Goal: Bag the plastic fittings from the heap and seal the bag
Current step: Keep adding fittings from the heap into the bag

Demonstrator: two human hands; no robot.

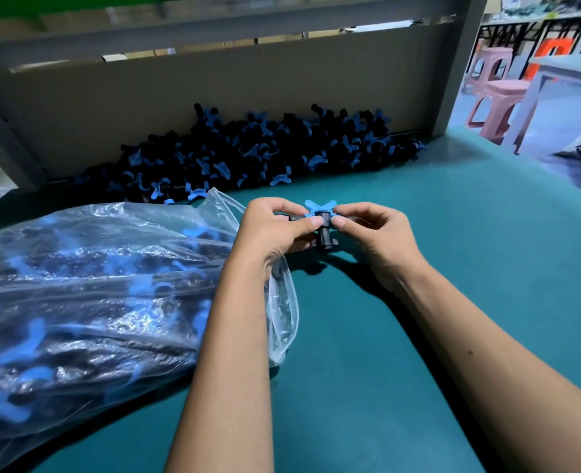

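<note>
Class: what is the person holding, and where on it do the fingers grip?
One plastic fitting: left hand and right hand pinch it from either side, just under its blue handle.

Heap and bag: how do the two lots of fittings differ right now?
The heap lies loose against the back board; the bag holds its fittings wrapped in clear plastic. The heap sits farther back on the table, the bag nearer, on the left. The bag's mouth is open, unsealed. Both hold black fittings with blue handles, like the fitting gripped in both hands.
</note>
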